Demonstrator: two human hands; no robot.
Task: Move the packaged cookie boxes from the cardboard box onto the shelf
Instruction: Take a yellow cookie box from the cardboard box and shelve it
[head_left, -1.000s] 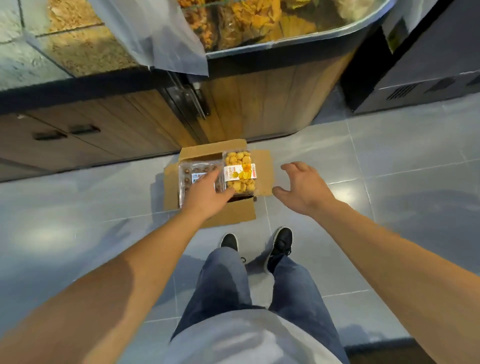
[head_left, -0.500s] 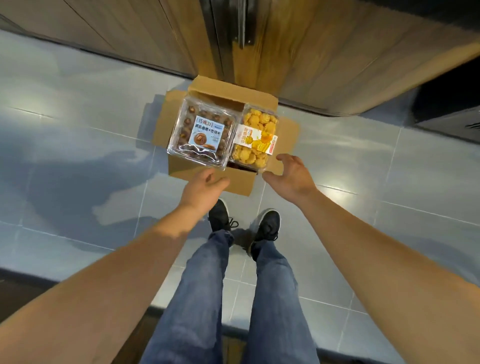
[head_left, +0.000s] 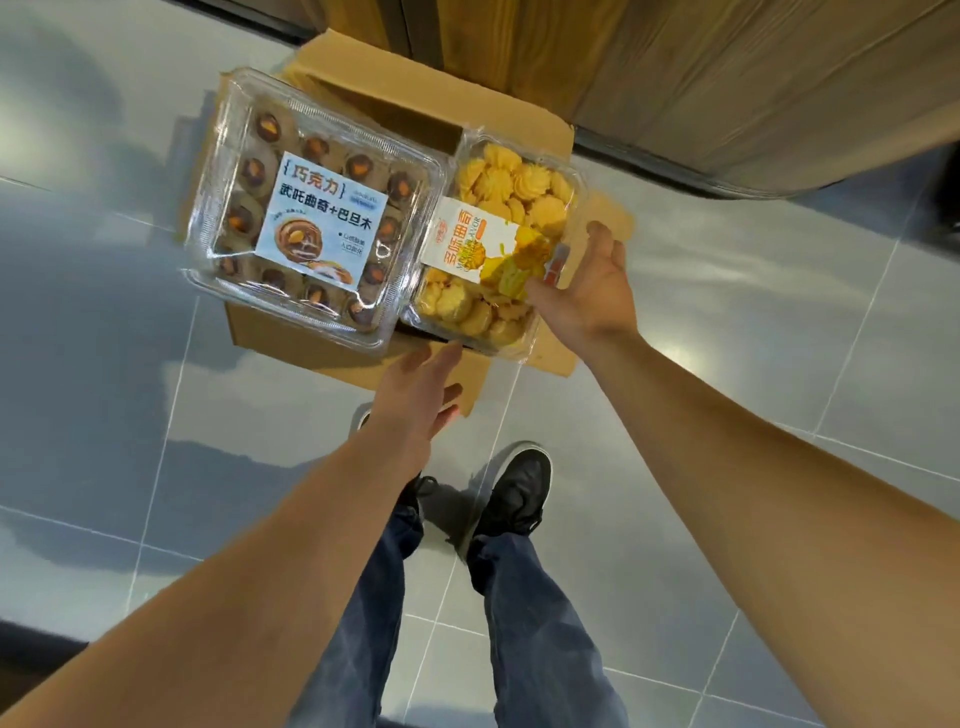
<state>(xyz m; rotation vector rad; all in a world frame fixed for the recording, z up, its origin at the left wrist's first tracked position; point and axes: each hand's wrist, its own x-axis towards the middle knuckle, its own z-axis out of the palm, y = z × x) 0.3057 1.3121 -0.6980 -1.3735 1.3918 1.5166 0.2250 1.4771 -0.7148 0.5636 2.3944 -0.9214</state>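
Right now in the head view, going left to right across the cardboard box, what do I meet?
Chocolate cookie box → yellow cookie box → right hand, its thumb on that box's label. The left hand hovers nearer, below the seam between them.

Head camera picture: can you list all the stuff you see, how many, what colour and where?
Carton: one, brown, open on the floor by the wooden counter.
Chocolate cookie box: one, clear with a pale blue label, on the carton's left side.
Yellow cookie box: one, clear with a white and orange label, on the carton's right side.
Counter: one, wood brown, behind the carton.
Floor: grey glossy tiles, all around.
Shoes: two, black, below the carton.
Jeans: blue, bottom centre.
Hands: left hand open at the carton's near edge; right hand gripping the yellow cookie box's right side.
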